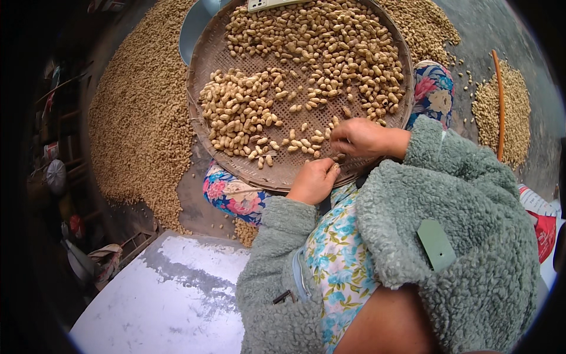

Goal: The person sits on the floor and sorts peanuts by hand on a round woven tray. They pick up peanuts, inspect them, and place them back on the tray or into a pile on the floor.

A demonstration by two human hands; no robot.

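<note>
A round woven tray (283, 172) rests across my lap, loaded with unshelled peanuts (236, 112). They lie in a pile at the left and a wider spread over the far and right side, with a few loose ones near the front. At the tray's near rim, my left hand (314, 180) is closed, its thumb and fingers pressed together; what they hold cannot be made out. Just beyond it, my right hand (364, 137) hangs low over the tray with bent, slightly blurred fingers, close to some loose peanuts. Its fingertips are partly hidden.
A large peanut heap (135, 112) covers the floor at the left, with smaller heaps at the far right (421, 29) and right (513, 109). An orange stick (500, 106) lies on one. Behind the tray are a blue basin (193, 32) and a white power strip (268, 4).
</note>
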